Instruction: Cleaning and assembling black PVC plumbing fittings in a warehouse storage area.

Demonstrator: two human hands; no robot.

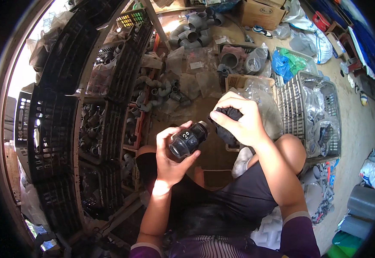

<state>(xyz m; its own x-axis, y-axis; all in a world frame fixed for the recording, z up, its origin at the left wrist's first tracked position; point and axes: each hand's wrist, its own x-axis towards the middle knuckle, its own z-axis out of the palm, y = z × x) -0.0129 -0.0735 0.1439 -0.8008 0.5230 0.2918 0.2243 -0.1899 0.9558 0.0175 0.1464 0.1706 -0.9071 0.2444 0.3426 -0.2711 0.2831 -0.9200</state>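
The left hand [170, 167] was curled around a black pipe fitting [189, 139], its thumb on the lower right side and its fingers on the upper left. The fitting lay tilted, one open end toward the wearer and the other toward the right hand [249, 124]. That right hand pinched a bunched black cloth [225, 136] just beside the fitting's far end; whether cloth and fitting touched, I could not tell. Good handling here probably wanted the left grip firm on the barrel and clear of both ends, with the cloth kept compact so no loose fold snagged on the rim. Turning the fitting in the left fingers seemed steadier than stretching the right wrist around it. Farther out, a tan crate [234, 80] stood ahead, a grey crate [291, 99] to the right, stacked black crates [54, 124] to the left, and grey pipe elbows [191, 35] lay beyond
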